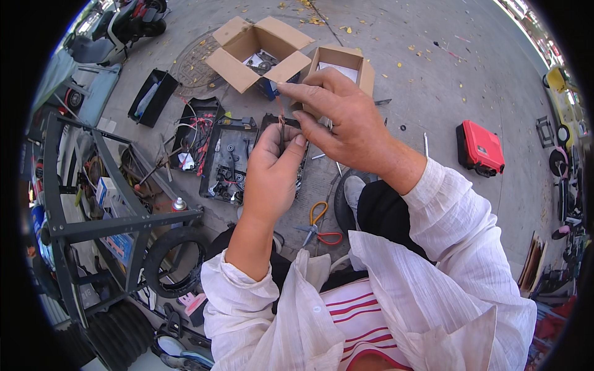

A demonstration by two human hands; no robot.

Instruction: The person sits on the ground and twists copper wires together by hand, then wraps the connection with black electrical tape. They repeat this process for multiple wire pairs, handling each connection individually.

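My left hand [272, 176] is closed, its thumb and fingers pinching a thin dark wire with reddish, copper-coloured strands [281, 116] sticking up from its end. Just right of those strands is my right hand [349, 117]. Its index finger reaches out over the top of the strands and its thumb is held apart below. Whether the index fingertip touches the strands I cannot tell. On the ground below lie scissors [318, 224] with one orange and one red handle loop.
Black trays [226, 157] of small parts and a tray of tangled wires [197, 133] lie ahead. Beyond stand two open cardboard boxes [291, 63]. A metal frame [133, 224] with a tyre [156, 275] is at left. A red case [481, 147] sits at right, a scooter [117, 31] far left.
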